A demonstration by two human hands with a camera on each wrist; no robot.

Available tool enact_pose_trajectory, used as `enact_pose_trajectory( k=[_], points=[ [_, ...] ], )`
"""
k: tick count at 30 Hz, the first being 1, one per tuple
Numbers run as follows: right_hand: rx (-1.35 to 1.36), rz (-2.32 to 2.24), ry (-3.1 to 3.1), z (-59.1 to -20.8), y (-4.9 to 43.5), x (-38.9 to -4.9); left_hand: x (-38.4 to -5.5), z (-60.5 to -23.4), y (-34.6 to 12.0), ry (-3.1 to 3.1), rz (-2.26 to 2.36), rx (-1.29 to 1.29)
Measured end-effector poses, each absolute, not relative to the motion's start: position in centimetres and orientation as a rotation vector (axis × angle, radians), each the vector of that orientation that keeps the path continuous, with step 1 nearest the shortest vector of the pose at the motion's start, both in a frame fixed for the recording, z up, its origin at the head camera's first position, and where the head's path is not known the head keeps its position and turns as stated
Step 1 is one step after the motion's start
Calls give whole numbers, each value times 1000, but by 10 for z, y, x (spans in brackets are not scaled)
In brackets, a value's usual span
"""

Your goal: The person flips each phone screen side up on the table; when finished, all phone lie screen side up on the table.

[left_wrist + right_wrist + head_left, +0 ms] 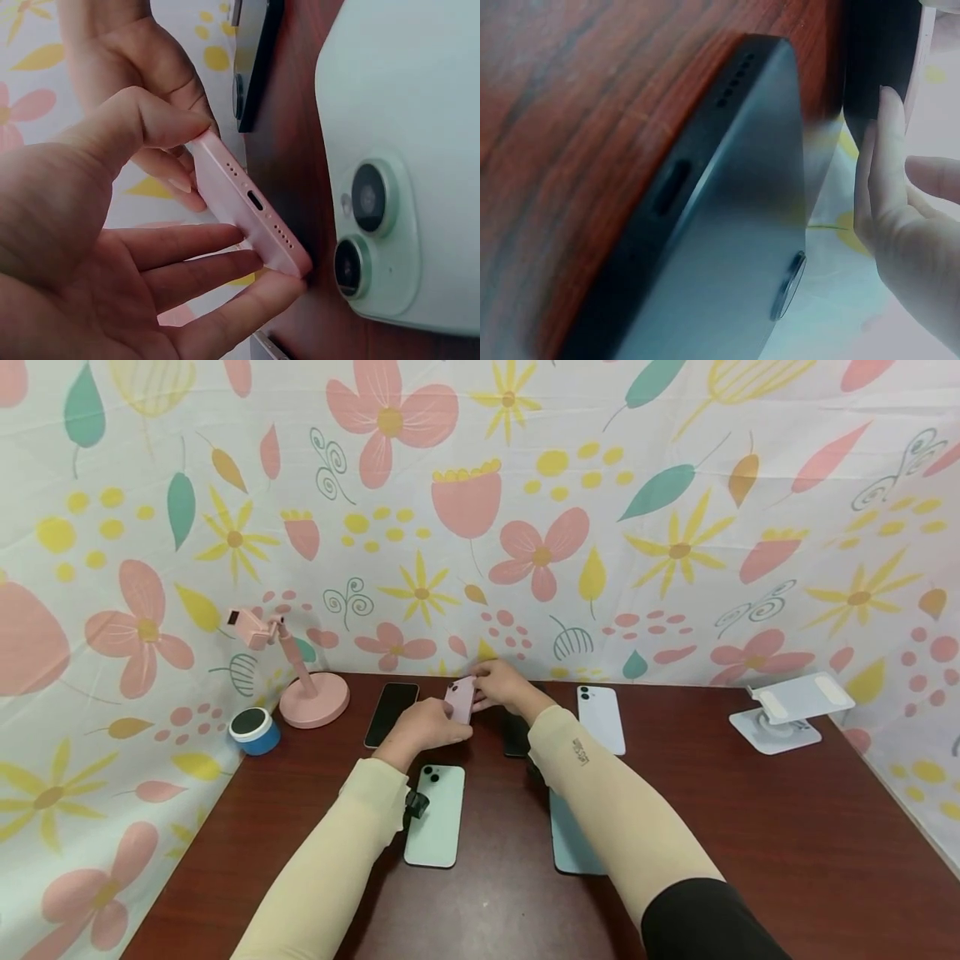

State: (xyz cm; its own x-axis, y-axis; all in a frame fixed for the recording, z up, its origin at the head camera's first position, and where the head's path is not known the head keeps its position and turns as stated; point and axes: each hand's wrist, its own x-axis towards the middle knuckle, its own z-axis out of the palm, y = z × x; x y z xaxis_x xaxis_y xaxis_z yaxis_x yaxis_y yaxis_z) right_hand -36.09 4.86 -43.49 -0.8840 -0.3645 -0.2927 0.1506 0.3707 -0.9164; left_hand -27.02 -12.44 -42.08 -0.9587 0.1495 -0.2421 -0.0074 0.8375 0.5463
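A pink phone [460, 697] is tilted up off the table near the wall, held between both hands. My left hand [429, 727] grips its lower part; in the left wrist view the thumb is at one edge, the fingers [225, 262] at the other, and the charging port faces the camera. My right hand [507, 685] holds the far side, its fingers [889, 150] against the dark screen [877, 60] in the right wrist view. Beneath the left wrist lies a mint green phone [438, 827], camera side up. Under the right wrist is a dark phone [515, 737], partly hidden.
A black phone [392, 714] lies left, a white phone [600, 718] right, a blue phone [572, 835] partly under the right sleeve. A pink phone stand [315, 700] and blue jar [255, 732] stand at the left edge. A white folding stand [787, 718] is far right.
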Motion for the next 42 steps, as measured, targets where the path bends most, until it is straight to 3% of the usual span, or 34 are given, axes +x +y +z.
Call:
enact_pose_trajectory(
  k=[42],
  points=[
    [-165,-1742,1912,-427,50,-354,-264,-424,-148,2261,1548,15]
  ],
)
